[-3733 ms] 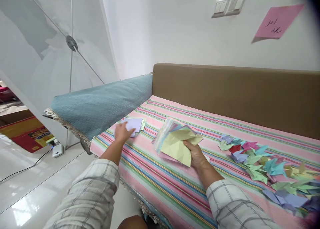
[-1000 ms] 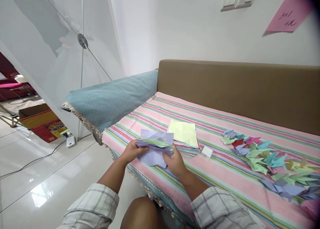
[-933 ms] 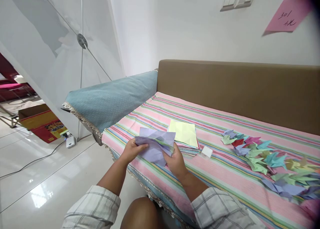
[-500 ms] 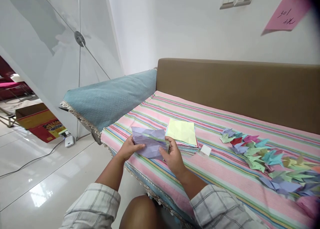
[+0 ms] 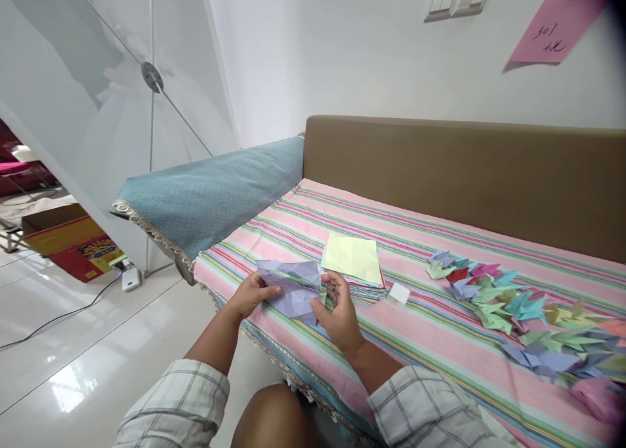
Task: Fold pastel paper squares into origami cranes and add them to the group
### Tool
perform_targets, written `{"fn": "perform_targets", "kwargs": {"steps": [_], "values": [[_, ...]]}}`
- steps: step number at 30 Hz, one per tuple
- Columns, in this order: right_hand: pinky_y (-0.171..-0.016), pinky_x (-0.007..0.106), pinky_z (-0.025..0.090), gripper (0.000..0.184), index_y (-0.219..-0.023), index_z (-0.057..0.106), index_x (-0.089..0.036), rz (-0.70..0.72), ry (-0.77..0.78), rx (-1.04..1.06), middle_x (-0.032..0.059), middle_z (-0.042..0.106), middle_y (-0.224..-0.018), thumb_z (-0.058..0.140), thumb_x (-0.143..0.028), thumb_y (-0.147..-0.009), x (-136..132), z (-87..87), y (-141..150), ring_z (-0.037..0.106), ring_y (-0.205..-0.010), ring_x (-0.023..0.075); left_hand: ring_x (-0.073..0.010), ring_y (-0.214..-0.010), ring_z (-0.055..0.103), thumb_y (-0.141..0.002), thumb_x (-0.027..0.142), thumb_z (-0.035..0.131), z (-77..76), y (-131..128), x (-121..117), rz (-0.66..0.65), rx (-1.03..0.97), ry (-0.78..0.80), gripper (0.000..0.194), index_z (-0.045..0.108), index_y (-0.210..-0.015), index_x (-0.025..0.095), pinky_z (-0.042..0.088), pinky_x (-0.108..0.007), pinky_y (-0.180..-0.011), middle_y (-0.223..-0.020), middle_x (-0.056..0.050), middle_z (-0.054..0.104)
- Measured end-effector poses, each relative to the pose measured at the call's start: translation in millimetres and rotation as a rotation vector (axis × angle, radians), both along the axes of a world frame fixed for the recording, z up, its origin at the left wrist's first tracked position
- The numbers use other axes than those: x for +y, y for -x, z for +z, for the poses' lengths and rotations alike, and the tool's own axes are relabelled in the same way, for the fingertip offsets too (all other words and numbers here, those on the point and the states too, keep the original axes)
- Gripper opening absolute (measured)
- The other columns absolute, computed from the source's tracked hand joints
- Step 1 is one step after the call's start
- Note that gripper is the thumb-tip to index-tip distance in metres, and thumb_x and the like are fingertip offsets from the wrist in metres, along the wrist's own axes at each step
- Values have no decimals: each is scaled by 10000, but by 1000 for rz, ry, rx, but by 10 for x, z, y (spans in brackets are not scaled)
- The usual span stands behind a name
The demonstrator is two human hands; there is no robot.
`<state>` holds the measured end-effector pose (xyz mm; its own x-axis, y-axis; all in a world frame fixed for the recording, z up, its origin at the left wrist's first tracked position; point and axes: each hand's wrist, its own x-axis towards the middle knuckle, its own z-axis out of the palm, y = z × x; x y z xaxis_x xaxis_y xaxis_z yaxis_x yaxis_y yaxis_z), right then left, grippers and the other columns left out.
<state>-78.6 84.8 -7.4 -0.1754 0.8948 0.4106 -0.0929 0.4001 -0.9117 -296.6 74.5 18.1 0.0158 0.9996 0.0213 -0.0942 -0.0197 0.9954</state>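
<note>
- Currently, a striped sofa cover [image 5: 420, 324] is lying underneath.
- Your left hand [image 5: 246, 297], fingers nearly closed, and looser right hand [image 5: 341, 317] are pinching creased purple paper [image 5: 292, 299] above it.
- You're apparently aligning its layers, which is calling for light, even pressure.

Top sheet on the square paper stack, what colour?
The top sheet is pale yellow; it shows best in the current head view.
</note>
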Motion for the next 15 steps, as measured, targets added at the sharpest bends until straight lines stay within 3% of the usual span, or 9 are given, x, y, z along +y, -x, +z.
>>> {"fn": "perform_targets", "kwargs": {"steps": [4,10,15], "values": [[-794,350,481,404,-1076,469,-212,-131,36,-18,79,530,-1060,642,-349,-738,-41,-23,-88,545,-919,181,-215,-909,629,-556,250,796,-38,0,13,25,-11,-7,441,626,-952,156,466,-353,-867,-940,-57,704],[-661,282,494,290,-993,552,-193,-97,86,58,72,592,-952,432,-428,-873,-65,65,-131,573,-858,168,-217,-919,629,-570,248,787,-78,18,19,-13,-2,3,425,641,-960,165,474,-349,-865,-934,-51,706],[-499,231,444,260,-848,514,-194,-96,223,156,-25,560,-619,592,-432,-776,-49,83,-78,530,-543,111,-223,-936,627,-582,246,780,-110,34,31,-24,2,-11,435,637,-987,173,472,-355,-874,-959,-49,703]]}}
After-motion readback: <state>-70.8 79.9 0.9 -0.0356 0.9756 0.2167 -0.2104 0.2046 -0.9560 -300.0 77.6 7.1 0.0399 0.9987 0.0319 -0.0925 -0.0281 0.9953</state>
